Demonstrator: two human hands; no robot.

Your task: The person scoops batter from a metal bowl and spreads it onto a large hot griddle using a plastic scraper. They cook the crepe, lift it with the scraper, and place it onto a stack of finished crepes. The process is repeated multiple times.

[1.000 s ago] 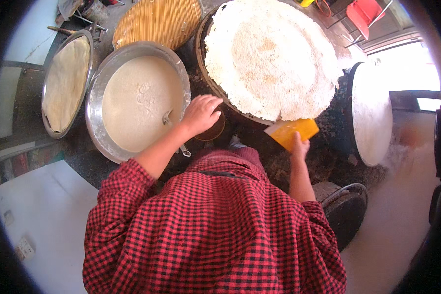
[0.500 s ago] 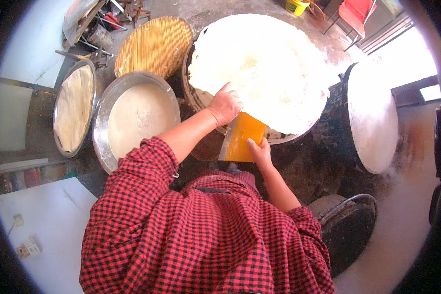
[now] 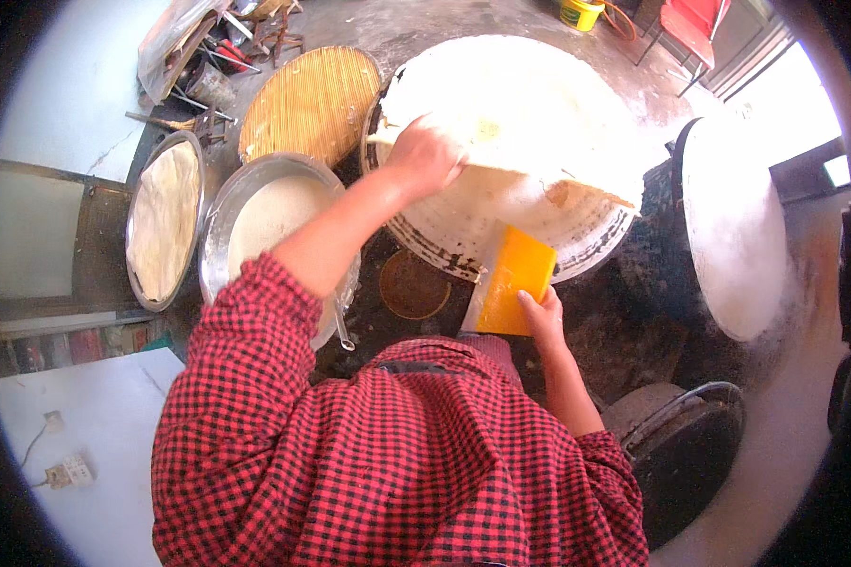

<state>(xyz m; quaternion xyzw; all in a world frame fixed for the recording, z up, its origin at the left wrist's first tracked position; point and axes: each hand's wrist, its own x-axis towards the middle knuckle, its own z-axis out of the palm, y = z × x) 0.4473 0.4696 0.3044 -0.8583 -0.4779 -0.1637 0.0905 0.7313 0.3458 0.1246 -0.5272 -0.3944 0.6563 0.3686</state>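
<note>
A large, thin, pale flatbread (image 3: 529, 104) lies over the far part of a big round griddle (image 3: 501, 213). My left hand (image 3: 424, 156) is closed on the left end of its near edge and holds that edge up. Bare griddle surface shows beneath the lifted edge, with a dark rim around it. In my right hand (image 3: 542, 317) is a scraper (image 3: 515, 283) with an orange grip and a pale blade. It is at the near rim of the griddle; whether it touches the rim I cannot tell.
To the left stands a metal basin (image 3: 219, 213) of pale batter with a handle (image 3: 342, 326) over its edge. Further left, folded flatbreads (image 3: 165, 222) fill another basin. A round slatted mat (image 3: 312, 104) lies behind. A steaming second griddle (image 3: 733, 236) and a dark bucket (image 3: 690, 463) are at right.
My left hand has moved away from me and closed on the flatbread, whose near edge is now peeled up and back. My right hand has drawn the scraper slightly right and nearer.
</note>
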